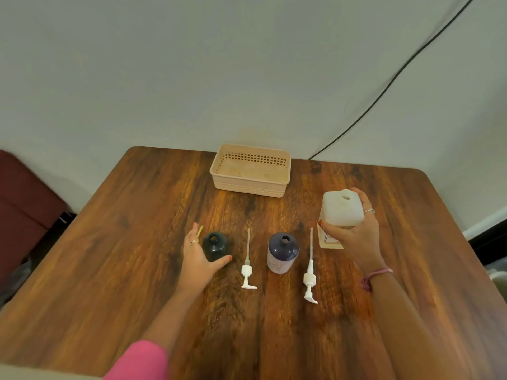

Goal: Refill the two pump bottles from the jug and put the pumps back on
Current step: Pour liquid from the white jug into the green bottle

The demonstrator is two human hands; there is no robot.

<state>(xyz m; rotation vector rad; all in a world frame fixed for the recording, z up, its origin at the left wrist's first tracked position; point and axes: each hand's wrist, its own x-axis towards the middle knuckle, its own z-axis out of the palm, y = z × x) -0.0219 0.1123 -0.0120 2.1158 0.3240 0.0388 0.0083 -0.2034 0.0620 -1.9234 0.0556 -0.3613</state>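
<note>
My left hand (198,256) cups the dark bottle (214,246), thumb and fingers loosely round it; my right hand (354,231) clamps the jug (341,208) upright at the table's (137,242) right, both pumps (248,266) lying flat.

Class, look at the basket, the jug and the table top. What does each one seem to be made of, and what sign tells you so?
Basket: probably moulded plastic, matt beige; its walls show even rows of small holes.
Jug: likely cloudy, see-through plastic; pale liquid shows low inside. The right hand grips it.
Table top: wood-look brown grain with slight sheen; solid wood or a printed surface, unclear.
</note>
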